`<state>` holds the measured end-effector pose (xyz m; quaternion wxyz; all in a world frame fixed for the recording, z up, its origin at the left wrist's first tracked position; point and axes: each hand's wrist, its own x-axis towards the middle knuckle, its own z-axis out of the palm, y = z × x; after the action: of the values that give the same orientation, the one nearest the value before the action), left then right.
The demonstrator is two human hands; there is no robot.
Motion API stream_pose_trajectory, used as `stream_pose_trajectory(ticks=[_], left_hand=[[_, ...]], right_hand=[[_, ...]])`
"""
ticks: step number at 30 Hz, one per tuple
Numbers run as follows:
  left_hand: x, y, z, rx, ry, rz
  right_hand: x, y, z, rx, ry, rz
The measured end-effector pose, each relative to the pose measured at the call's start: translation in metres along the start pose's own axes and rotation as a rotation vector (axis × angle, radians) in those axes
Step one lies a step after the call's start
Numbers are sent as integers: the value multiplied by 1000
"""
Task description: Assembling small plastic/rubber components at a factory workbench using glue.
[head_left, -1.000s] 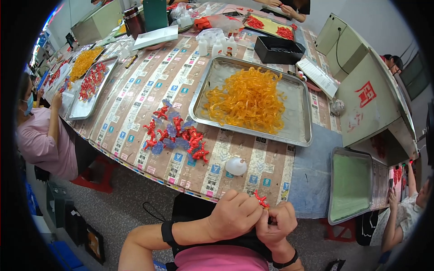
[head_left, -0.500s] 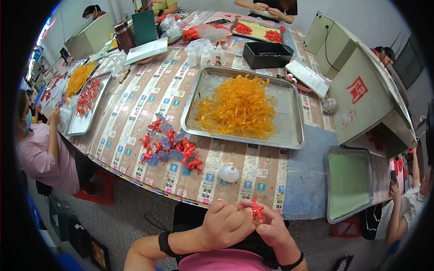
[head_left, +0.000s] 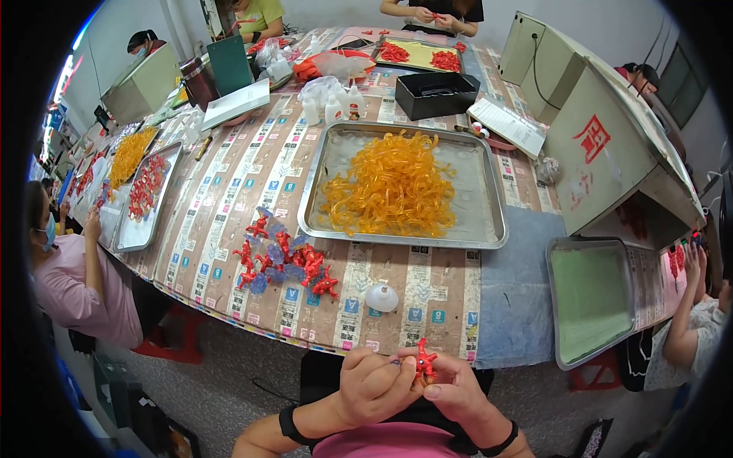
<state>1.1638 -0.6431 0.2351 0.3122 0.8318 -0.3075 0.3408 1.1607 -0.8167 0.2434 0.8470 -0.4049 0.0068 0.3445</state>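
Just past the table's near edge, a small red toy figurine (head_left: 424, 360) with outstretched limbs and a dark eye is held up between my two hands. My right hand (head_left: 460, 388) grips it from the right with thumb and fingers. From the left, my left hand (head_left: 376, 386) is closed with its fingertips pressed against the figurine; a tiny dark bit shows at the fingers, too small to name. On the table beyond lies a loose pile of red figurines (head_left: 311, 263) with translucent blue-purple pieces (head_left: 258, 284). A round white plastic piece (head_left: 382, 298) sits nearest my hands.
A metal tray (head_left: 479, 221) bears a heap of translucent orange curly strips (head_left: 393, 187). Behind it stand white bottles (head_left: 334, 107) and a black box (head_left: 437, 95). At right are a grey metal cabinet (head_left: 611, 160) and a green-lined tray (head_left: 589, 298). Co-workers sit around.
The figurine has turned between my fingers, its eye side now showing differently. Both hands stay together at nearly the same spot. The whole view has shifted slightly.
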Motion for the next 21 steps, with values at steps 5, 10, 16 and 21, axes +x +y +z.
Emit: stream_pose_trajectory(ticks=[5,10,16,21], left_hand=[[-4,-1,1,6,3,-19],[-6,0,1,6,9,-29],[-6,0,1,4,4,-40],[-5,0,3,6,17,-43]], right_hand=[[3,1,6,-52,94,-20],[4,2,2,-33,46,-16],[4,1,0,-13,6,-24],[4,2,-2,-11,11,-14]])
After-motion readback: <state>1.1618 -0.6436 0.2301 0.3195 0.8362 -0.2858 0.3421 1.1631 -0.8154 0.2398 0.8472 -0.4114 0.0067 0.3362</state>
